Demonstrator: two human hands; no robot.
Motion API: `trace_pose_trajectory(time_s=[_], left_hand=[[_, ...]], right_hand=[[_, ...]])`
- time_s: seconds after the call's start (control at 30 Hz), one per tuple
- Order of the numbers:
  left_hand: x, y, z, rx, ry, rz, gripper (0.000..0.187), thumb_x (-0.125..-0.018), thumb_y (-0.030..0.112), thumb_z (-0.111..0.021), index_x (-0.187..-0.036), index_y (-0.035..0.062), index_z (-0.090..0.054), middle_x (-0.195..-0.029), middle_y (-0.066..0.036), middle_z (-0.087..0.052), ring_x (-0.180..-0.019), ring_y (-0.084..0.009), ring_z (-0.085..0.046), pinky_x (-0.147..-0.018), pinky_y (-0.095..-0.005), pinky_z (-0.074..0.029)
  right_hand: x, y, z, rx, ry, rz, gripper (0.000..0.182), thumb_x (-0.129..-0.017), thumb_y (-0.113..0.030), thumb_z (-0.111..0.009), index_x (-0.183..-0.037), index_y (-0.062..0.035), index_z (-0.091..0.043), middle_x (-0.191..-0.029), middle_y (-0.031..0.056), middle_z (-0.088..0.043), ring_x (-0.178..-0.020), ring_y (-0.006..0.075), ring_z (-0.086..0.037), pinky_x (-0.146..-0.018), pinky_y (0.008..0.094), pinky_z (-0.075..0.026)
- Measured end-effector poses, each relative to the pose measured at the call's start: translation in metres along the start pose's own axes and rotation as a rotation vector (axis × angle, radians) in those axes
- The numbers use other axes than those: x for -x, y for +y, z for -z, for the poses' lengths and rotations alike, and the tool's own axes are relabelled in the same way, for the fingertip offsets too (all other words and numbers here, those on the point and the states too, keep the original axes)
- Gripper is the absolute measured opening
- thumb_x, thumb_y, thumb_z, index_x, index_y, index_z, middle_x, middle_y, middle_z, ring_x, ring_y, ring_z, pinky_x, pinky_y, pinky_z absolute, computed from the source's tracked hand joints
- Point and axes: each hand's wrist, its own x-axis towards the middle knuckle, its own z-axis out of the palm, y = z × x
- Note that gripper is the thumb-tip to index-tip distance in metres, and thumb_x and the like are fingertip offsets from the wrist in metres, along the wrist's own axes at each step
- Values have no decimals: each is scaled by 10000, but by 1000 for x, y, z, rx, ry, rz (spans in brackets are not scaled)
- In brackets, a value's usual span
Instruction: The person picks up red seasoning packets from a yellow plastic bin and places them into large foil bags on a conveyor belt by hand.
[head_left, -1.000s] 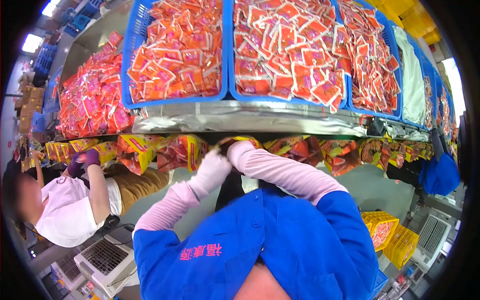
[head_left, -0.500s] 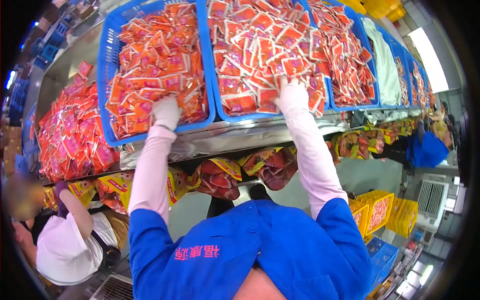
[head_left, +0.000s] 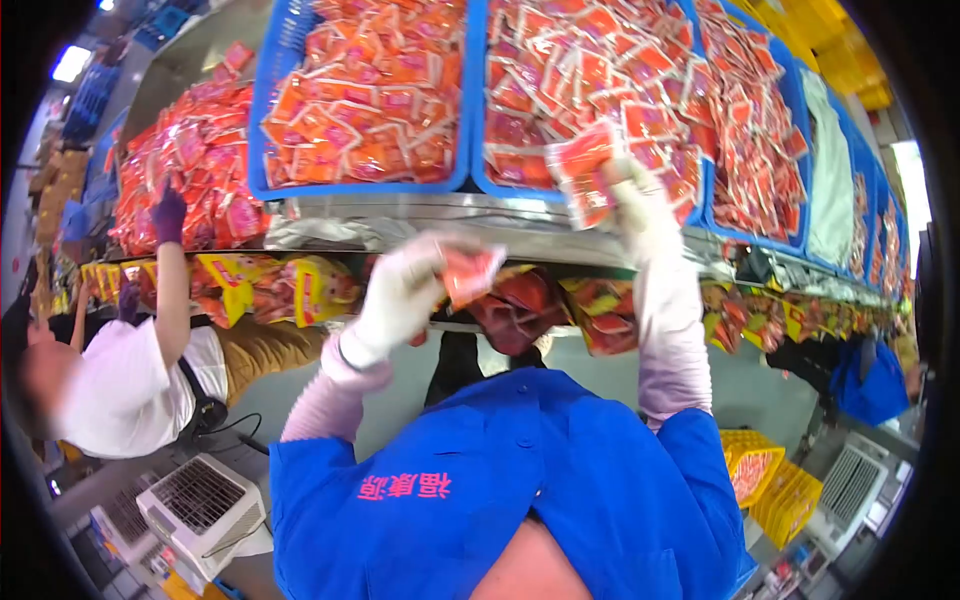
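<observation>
My left hand [head_left: 392,305], in a white glove, is closed on a small red sachet [head_left: 472,274] over the row of bags. My right hand [head_left: 640,200], also gloved in white, grips red sachets [head_left: 583,172] by their edge, in front of the second blue basket [head_left: 520,188]. That basket and the blue basket [head_left: 360,188] to its left are heaped with loose red and orange sachets with pale edges. Yellow-and-red printed bags [head_left: 515,310] hang along the table's near edge, right below my hands.
More blue crates [head_left: 757,236] line the table to the right, one under a pale cloth [head_left: 828,180]. A loose sachet pile [head_left: 190,150] lies at left, where a co-worker's purple-gloved hand [head_left: 168,212] reaches. Yellow crates [head_left: 785,505] stand on the floor at right.
Both hands have come up out of the baskets holding sachets. My left hand has moved back over the bags; the right has lifted and shifted right. The co-worker's arm now reaches over the pile.
</observation>
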Motion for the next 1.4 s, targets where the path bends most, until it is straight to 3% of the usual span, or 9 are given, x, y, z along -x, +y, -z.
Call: trace_pose_trajectory(time_s=[0.13,0.33,0.53,0.67,0.87,0.93,1.07,1.2,1.4], left_hand=[[43,-13,-68,-324,-150,-55,118,-735,17,-681,-849,48,-678,-1041,-142,-696,-1010,-310,-657,-865,-394,-534],[68,-26,-51,-877,-473,190,293,-734,324,-741,-828,51,-688,-929,-139,-656,-919,-302,-609,-858,-434,-474],[76,-64,-32,-973,-567,-198,55,-695,146,-603,-653,123,-629,-682,-54,-624,-740,-223,-643,-906,-394,-475],[42,-51,10,-648,-534,-54,97,-722,195,-693,-706,103,-668,-715,-93,-637,-764,-276,-645,-793,-410,-506],[-81,-130,76,-1142,-1,92,319,-822,302,-736,-1014,58,-664,-962,-129,-674,-880,-330,-660,-770,-449,-526],[-108,-182,83,-1314,-271,533,481,-777,396,-761,-1113,63,-672,-1108,-152,-686,-977,-329,-687,-821,-442,-557],[-124,-207,90,-1167,-488,643,257,-849,227,-645,-1039,69,-716,-1104,-159,-699,-1022,-320,-684,-837,-448,-554],[-81,-143,96,-628,50,143,214,-829,36,-591,-1018,-15,-678,-1031,-154,-691,-984,-320,-663,-872,-371,-515],[24,-19,-18,-71,-340,13,241,-715,-117,-583,-854,53,-682,-974,-62,-707,-856,-209,-675,-767,-326,-555]], right_hand=[[51,-6,-46,-181,-461,-164,307,-924,-166,-669,-1217,-73,-665,-977,4,-706,-824,97,-650,-716,275,-522],[63,91,-99,1226,-851,359,360,-863,-158,-619,-1216,-109,-673,-1077,179,-712,-907,355,-686,-837,394,-548],[2,266,-224,1292,-808,-195,299,-854,-366,-610,-1035,-192,-773,-1154,139,-715,-1048,265,-700,-865,406,-551],[12,167,-210,1144,-1098,-361,295,-851,-285,-649,-1103,-159,-736,-1153,145,-704,-1032,314,-689,-864,410,-542],[-13,-7,-79,1049,-49,132,273,-853,-338,-672,-943,-84,-716,-938,154,-720,-939,319,-692,-850,442,-537],[-62,9,-51,1431,121,-225,302,-868,-355,-683,-980,-78,-726,-965,162,-726,-973,309,-700,-851,436,-549],[-115,73,-33,1446,213,-286,347,-816,-320,-730,-1042,-58,-726,-1057,183,-723,-1013,327,-701,-881,426,-558],[-113,56,-32,1491,93,-356,398,-785,-313,-762,-1116,-92,-730,-1134,168,-710,-1065,319,-686,-909,421,-550],[-116,52,-34,1375,114,-232,390,-851,-356,-699,-1120,-75,-720,-1111,150,-718,-1057,299,-689,-890,410,-547]])
